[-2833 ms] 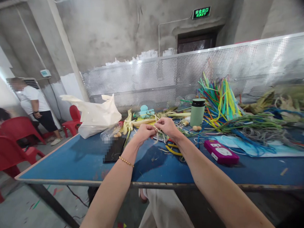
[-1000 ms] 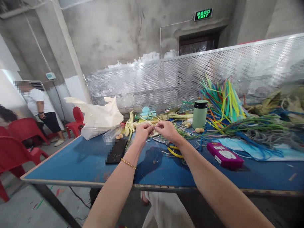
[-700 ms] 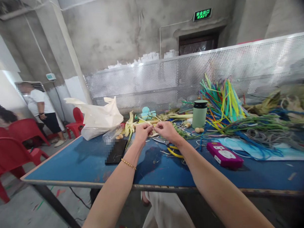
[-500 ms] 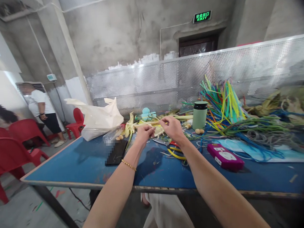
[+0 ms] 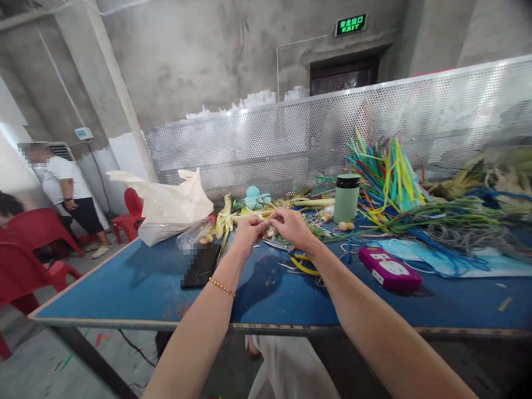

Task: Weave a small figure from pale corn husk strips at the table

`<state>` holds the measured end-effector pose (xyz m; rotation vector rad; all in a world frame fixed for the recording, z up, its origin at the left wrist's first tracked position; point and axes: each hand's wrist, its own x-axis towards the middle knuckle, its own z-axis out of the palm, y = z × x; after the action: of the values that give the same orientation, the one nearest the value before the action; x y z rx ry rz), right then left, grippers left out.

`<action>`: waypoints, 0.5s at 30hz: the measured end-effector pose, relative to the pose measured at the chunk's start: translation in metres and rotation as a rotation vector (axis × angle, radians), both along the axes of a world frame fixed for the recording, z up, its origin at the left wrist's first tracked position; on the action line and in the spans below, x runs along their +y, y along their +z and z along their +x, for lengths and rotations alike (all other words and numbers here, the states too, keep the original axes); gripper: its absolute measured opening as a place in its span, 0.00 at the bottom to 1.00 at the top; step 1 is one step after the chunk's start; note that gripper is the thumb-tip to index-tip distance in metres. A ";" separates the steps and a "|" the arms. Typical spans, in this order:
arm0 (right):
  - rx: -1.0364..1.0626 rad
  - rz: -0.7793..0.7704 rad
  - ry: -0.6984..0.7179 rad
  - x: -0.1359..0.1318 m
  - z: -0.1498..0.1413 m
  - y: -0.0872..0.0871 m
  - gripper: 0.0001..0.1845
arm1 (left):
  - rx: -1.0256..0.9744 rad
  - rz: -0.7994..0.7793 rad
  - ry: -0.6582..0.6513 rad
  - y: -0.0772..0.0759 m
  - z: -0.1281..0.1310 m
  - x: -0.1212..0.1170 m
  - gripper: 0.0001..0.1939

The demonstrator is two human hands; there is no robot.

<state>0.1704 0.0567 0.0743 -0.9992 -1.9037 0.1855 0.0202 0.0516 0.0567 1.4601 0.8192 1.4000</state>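
Fingers of the left hand [image 5: 250,235] and the right hand [image 5: 294,229] were pinched narrow around a thin, pale, fibrous strip [image 5: 271,228], left of the cylindrical sage-green tumbler with a black lid [image 5: 346,202] and above the blue-topped table [image 5: 138,285]. The two grips sat close together, probably because so slender a strip bent easily and needed support near each pinch. Metal scissors with yellow handles [image 5: 306,270] lay left of the tumbler and nearer the person, perhaps for easy reach. A multicoloured bundle of long, narrow strips [image 5: 394,180] rose just right of the tumbler, seemingly gathered to keep its pieces together
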 end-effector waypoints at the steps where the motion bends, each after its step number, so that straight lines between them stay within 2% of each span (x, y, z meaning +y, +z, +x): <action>1: 0.000 0.005 0.020 0.000 -0.001 0.000 0.06 | 0.001 0.018 0.018 -0.001 0.000 0.001 0.17; 5: -0.014 0.033 0.041 0.001 -0.001 0.000 0.06 | 0.004 0.062 0.047 -0.003 0.000 0.004 0.17; 15: -0.073 0.013 -0.014 0.002 0.000 0.002 0.05 | 0.034 0.090 0.124 -0.009 0.002 0.012 0.16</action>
<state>0.1700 0.0584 0.0760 -1.0227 -1.9613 0.1295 0.0220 0.0636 0.0482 1.5269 0.8910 1.5250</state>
